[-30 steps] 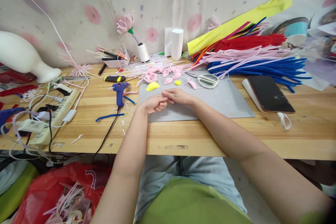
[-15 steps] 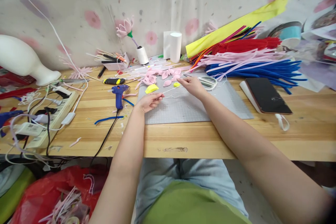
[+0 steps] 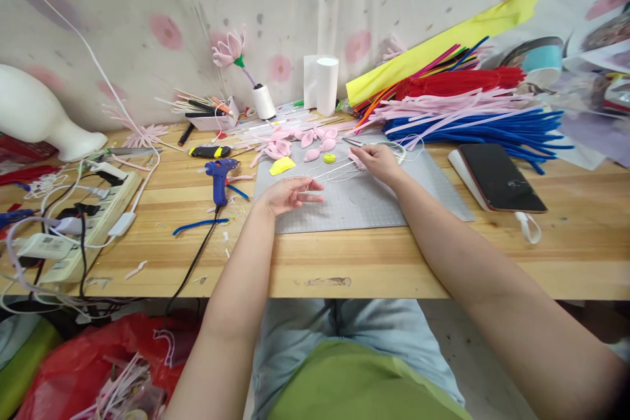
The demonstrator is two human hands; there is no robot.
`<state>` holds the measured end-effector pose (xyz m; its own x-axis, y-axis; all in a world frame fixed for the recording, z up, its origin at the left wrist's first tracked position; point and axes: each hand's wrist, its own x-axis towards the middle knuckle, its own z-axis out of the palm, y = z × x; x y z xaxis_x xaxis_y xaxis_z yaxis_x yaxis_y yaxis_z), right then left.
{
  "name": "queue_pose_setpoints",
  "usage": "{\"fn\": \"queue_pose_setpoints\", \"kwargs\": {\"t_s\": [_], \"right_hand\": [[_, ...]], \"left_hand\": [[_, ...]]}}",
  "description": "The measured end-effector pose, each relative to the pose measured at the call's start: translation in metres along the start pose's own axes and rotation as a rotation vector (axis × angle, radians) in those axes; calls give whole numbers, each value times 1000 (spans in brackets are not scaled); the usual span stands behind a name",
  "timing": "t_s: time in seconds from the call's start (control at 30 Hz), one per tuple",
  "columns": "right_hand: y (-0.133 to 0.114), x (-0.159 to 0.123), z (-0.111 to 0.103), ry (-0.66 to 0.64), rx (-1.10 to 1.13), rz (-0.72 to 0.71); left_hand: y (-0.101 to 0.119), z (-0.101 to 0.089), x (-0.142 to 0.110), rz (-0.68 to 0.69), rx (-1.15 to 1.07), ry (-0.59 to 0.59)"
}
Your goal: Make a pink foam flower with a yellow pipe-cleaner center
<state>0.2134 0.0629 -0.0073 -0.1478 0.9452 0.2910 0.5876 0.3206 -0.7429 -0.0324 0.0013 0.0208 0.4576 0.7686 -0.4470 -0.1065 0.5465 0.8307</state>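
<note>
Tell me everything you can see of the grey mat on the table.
The grey mat is a thin, flat sheet that looks like plastic, with a faint grid and straight edges. It lies flat on the wooden table, set back from the table's front edge. Pink petal-like pieces, a yellow piece and a small yellow-green piece rest on its far part. The left hand and right hand hide parts of it; whether they touch it, I cannot tell.
</note>
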Motion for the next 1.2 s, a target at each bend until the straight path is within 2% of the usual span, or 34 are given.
{"fn": "queue_pose_setpoints", "kwargs": {"t_s": [0.1, 0.2, 0.27, 0.33, 0.43, 0.5, 0.6, 0.73, 0.83, 0.93, 1.07, 1.2], "right_hand": [[6, 1, -5, 5, -58, -14], [1, 1, -8, 152, -162, -158], [-12, -3, -3, 168, -152, -271], [-27, -10, 9, 8, -18, -317], [-47, -21, 32, -383, 256, -256], [-51, -24, 45, -479, 334, -169], [-47, -23, 50, -409, 348, -81], [-38, -20, 45, -345, 375, -23], [-39, -20, 41, -276, 387, 22], [-42, -21, 40, -231, 401, 45], [-42, -22, 37, -215, 422, 77], [-37, -20, 35, -37, 462, 140]], "left_hand": [[-2, -3, 4, 9, -41, -1], [-4, -3, 8, 25, -66, -5], [-5, -2, 9, 24, -49, -7], [-5, 0, 10, 15, -26, -3], [-6, 4, 9, -7, -9, 33], [-6, 7, 8, -18, 6, 62], [-6, 8, 7, -2, 51, 75], [-5, 7, 6, 29, 111, 69], [-2, 3, 3, 84, 52, 181], [2, -5, -2, 199, -54, 314], [5, -16, -8, 268, -106, 347], [4, -21, -12, 236, 35, 360]]}}
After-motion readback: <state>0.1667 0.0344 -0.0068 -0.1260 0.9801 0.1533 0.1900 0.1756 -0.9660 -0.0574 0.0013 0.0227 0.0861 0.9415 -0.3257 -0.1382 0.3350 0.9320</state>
